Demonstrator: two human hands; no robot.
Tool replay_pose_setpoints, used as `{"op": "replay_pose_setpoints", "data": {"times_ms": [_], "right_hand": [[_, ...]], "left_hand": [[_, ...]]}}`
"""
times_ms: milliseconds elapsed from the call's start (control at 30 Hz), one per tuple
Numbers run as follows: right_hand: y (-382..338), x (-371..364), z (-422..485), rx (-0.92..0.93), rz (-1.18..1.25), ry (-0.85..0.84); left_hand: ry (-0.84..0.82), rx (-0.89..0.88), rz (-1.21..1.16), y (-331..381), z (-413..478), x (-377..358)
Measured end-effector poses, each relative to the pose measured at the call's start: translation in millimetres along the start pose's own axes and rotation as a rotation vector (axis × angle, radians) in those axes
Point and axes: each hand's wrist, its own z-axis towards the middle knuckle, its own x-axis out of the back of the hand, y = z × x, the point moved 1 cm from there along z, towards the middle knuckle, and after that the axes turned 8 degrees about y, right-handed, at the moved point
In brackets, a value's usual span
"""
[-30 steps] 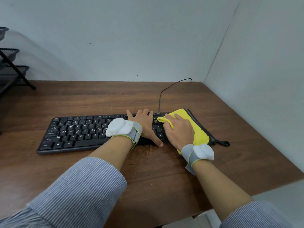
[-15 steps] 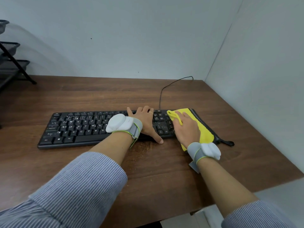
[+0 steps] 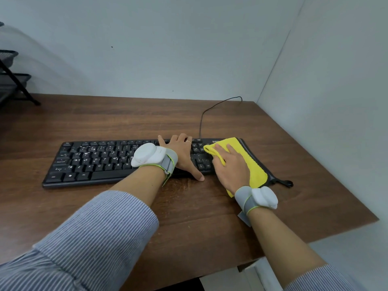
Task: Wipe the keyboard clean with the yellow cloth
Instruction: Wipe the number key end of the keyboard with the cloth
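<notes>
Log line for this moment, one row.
step: wipe under way | right hand: pressing yellow cloth on right end of keyboard | left hand: flat on keyboard

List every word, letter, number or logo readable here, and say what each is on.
"Z X C V B N": bottom letter row of the keyboard.
Windows logo: a key in its nearest row.
White print at its far right corner, beside the yellow cloth: too small to read.
Remaining key legends: too blurred to read.
</notes>
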Motion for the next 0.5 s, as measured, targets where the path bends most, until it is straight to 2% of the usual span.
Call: {"op": "replay_pose_setpoints", "data": {"times_ms": [133,267,400,500], "right_hand": [[10,8,-1,-0.154,0.069,0.021],[10,13,-10,-0.122,0.077,0.026],[6,19,-17,-0.205,0.137,0.071],[-3,20,-23,-0.198,0.132,0.078]], "left_hand": [[-0.012,0.001,-0.001,-1,0,2],[-0.014,0.007,-0.009,-1,-2,1],[0.003,0.007,-0.005,-2,-4,-1],[0.037,-0.014,0.054,-3,-8,-3]]}}
